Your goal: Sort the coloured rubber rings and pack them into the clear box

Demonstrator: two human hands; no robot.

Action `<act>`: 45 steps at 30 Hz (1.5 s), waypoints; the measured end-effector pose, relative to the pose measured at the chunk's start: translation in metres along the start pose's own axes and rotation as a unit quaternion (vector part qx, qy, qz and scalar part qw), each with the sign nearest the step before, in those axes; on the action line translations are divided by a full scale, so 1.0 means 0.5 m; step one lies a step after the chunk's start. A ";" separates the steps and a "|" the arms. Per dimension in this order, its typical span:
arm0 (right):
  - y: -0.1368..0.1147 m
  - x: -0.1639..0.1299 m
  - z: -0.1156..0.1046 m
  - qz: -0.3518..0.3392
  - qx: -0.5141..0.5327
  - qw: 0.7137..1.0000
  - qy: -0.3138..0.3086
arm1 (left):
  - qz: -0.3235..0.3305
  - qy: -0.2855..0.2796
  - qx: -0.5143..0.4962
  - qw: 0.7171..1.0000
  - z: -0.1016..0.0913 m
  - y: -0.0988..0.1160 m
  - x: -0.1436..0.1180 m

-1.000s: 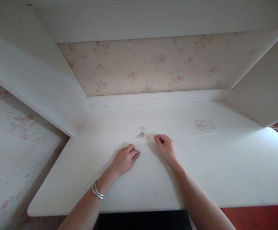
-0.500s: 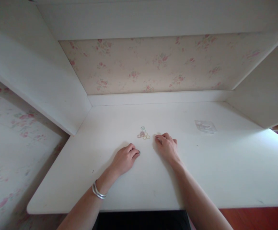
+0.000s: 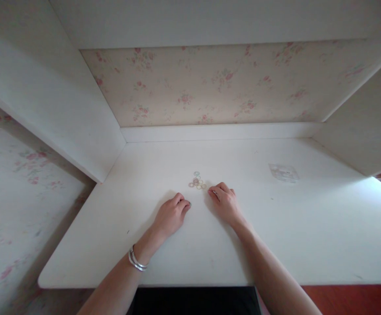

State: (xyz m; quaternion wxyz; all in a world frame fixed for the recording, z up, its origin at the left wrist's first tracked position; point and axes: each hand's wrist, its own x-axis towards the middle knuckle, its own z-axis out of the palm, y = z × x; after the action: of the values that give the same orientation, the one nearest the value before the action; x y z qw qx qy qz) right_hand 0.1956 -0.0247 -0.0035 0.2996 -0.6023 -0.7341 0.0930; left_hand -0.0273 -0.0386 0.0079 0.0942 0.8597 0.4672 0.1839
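A small cluster of thin rings [image 3: 196, 181], which look like little elastic bands in pale green, pink and yellow, lies on the white desk. My left hand [image 3: 173, 213] rests below and left of them, thumb and fingers pinched together. A tiny dark greenish bit shows at its fingertips, too small to name. Just right of the cluster is my right hand [image 3: 224, 202], its thumb and index finger closed in a pinch. Something small and pale shows by those fingers, and I cannot make out what it is. Neither hand visibly touches the cluster.
A clear plastic bag or packet [image 3: 284, 173] lies on the white desk [image 3: 308, 227] to the right. White panels [image 3: 75, 113] enclose the desk at left, right and above. Floral wallpaper [image 3: 210, 87] covers the back. A small dark speck [image 3: 128, 232] lies at left.
My right hand has shifted slightly left, closer to the rings. My left hand stays in nearly the same place, still pinched. The rings look unmoved.
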 end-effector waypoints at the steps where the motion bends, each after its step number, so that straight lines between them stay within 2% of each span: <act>1: -0.009 -0.003 0.001 -0.026 0.015 1.000 -0.010 | 0.001 0.000 -0.004 1.000 -0.001 0.000 0.000; 6: -0.050 -0.016 0.000 -0.116 0.060 0.988 -0.083 | 0.001 -0.001 -0.034 0.999 -0.006 -0.002 0.000; 11: -0.057 -0.019 -0.004 -0.132 0.055 0.983 -0.111 | 0.007 0.002 -0.057 0.998 -0.005 -0.003 -0.002; 17: -0.055 -0.019 -0.004 -0.136 0.051 0.983 -0.113 | 0.010 0.011 -0.086 0.996 -0.006 -0.004 -0.004; 20: -0.053 -0.017 -0.004 -0.113 0.069 0.988 -0.082 | 0.001 0.022 -0.098 0.995 -0.007 -0.003 -0.005; 24: -0.045 -0.010 -0.008 -0.034 0.091 0.995 0.018 | -0.021 0.050 -0.108 0.993 -0.011 0.000 -0.004; 27: -0.036 -0.004 -0.011 0.030 0.106 0.991 0.079 | -0.032 0.071 -0.099 0.992 -0.015 0.008 0.002; 30: -0.025 0.003 -0.013 0.077 0.123 0.982 0.118 | -0.036 0.057 -0.061 0.996 -0.017 0.024 0.019; 37: -0.001 0.014 -0.013 0.131 0.158 0.970 0.134 | -0.060 -0.026 0.049 0.997 -0.007 0.058 0.099; 41: -0.001 0.015 -0.017 0.130 0.168 0.969 0.129 | -0.051 -0.032 0.082 0.995 0.006 0.057 0.133; 45: -0.003 0.014 -0.020 0.115 0.181 0.969 0.123 | -0.025 -0.026 0.075 0.996 0.019 0.048 0.142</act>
State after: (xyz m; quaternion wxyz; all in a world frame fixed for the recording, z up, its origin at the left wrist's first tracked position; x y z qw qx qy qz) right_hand 0.1992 -0.0206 0.0074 0.4791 -0.6252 -0.5882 0.1831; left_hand 0.0302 0.0079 0.0235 0.0459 0.8570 0.4983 0.1231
